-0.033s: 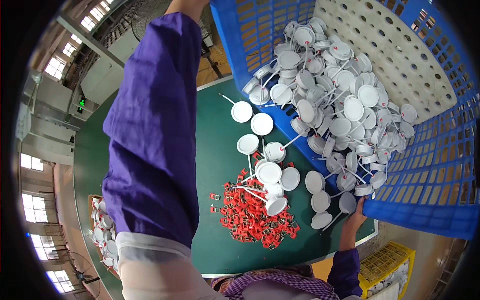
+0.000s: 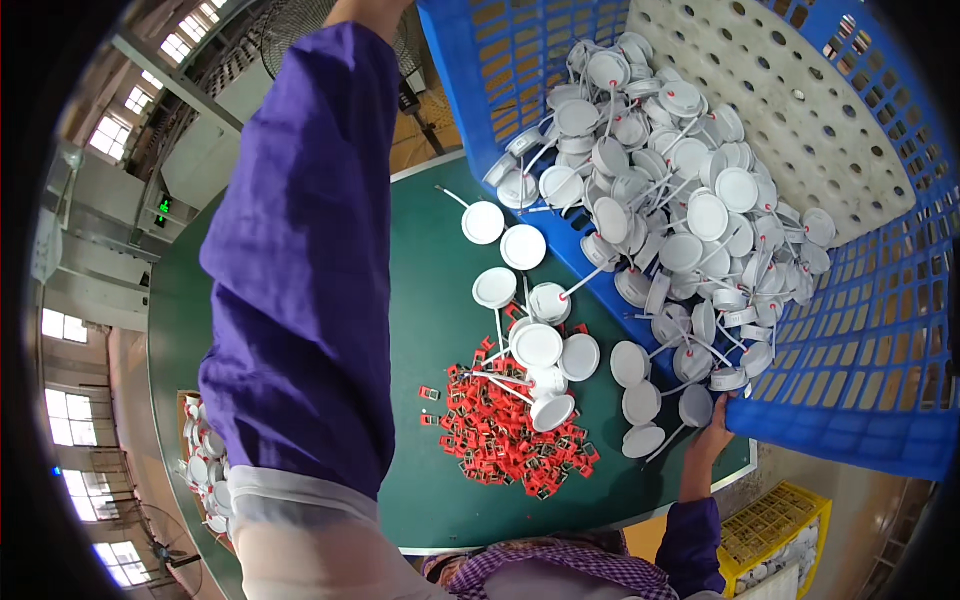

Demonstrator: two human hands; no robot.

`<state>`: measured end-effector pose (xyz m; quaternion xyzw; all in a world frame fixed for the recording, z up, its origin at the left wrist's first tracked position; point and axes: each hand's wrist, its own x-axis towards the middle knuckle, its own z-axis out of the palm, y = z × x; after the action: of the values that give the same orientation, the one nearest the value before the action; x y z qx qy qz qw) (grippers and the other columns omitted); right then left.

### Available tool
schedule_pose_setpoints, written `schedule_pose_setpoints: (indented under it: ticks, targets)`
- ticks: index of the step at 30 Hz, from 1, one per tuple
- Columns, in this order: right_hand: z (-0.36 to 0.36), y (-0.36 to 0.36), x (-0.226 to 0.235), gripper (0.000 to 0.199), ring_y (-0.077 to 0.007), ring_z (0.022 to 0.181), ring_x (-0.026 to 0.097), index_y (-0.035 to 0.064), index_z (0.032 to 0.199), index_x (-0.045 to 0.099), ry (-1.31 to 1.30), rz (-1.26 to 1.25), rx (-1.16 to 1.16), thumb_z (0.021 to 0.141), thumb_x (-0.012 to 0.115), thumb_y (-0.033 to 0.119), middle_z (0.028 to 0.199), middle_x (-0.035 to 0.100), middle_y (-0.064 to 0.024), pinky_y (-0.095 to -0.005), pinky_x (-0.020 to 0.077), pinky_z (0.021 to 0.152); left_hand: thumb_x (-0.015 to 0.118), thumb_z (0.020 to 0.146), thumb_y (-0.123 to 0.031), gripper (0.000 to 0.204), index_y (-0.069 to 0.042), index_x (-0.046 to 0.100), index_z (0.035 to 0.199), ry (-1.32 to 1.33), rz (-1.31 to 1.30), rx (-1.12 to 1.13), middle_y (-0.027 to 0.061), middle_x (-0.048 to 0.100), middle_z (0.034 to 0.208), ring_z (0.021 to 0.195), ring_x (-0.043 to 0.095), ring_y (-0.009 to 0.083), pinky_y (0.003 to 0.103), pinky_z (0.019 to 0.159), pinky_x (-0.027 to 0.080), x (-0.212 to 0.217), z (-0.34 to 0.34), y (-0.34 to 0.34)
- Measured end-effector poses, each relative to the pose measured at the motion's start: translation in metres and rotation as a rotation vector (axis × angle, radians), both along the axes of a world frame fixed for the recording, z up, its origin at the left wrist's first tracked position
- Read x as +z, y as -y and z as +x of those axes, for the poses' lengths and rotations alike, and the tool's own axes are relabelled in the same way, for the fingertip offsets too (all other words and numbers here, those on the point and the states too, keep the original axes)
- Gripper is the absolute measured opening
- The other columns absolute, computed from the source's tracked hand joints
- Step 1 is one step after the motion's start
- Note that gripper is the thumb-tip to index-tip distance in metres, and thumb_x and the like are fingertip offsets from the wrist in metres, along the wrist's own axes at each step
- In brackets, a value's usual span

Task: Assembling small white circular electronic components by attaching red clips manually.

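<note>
A blue plastic crate [image 2: 840,428] is tipped on its side at the right, its open mouth facing the green table [image 2: 425,500]. Inside lies a heap of round white discs with short cables [image 2: 690,200]. My right hand [image 2: 712,436] grips the crate's near rim. My left arm stretches far across the table to the crate's far side; only the wrist shows at the top edge, and its fingers are out of the picture. Several white discs [image 2: 536,345] have come to rest on the table. Some of them lie on a pile of small red clips with metal parts [image 2: 515,440].
A carton of more white discs [image 2: 205,470] stands at the table's left. Below the right edge of the table is a yellow crate [image 2: 775,535] with white pieces in it. A large standing fan [image 2: 290,40] is beyond the far edge.
My left arm has shifted very slightly to the left. The crate, the discs and my right hand look the same.
</note>
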<state>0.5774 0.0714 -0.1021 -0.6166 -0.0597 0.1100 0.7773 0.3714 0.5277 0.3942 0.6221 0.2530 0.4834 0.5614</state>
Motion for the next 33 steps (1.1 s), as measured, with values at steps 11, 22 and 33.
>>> schedule_pose_setpoints:
  ticks: [11, 22, 33]
  targets:
    - [0.015, 0.022, 0.020, 0.025, -0.0180, 0.099, 0.057, 0.0022, 0.110, 0.062, -0.149, 0.079, -0.047, 0.084, 0.065, 0.001, 0.109, 0.060, -0.0050, -0.0329, 0.0444, 0.090, 0.076, 0.075, -0.021, 0.029, -0.002, 0.065, 0.094, 0.043, 0.330, 0.203, 0.0074, 0.063, 0.077, 0.062, 0.062, 0.0213, 0.040, 0.060, 0.055, 0.041, 0.024, 0.068]
    - [0.009, 0.024, 0.002, 0.027, -0.0181, 0.100, 0.059, 0.0015, 0.108, 0.065, -0.105, 0.143, -0.068, 0.083, 0.063, -0.007, 0.112, 0.064, -0.0062, -0.0319, 0.0459, 0.091, 0.065, 0.081, -0.017, 0.028, -0.003, 0.062, 0.106, 0.159, 0.280, 0.221, 0.0125, 0.068, 0.084, 0.065, 0.066, 0.0252, 0.042, 0.063, 0.057, 0.032, -0.064, 0.126]
    - [-0.025, 0.009, 0.009, 0.027, -0.0189, 0.097, 0.061, 0.0016, 0.106, 0.065, -0.049, 0.165, -0.071, 0.081, 0.064, -0.009, 0.108, 0.065, -0.0067, -0.0340, 0.0487, 0.087, 0.070, 0.079, -0.019, 0.026, -0.002, 0.064, 0.097, 0.188, 0.328, 0.235, 0.0091, 0.063, 0.075, 0.062, 0.063, 0.0210, 0.036, 0.059, 0.055, 0.050, -0.138, 0.149]
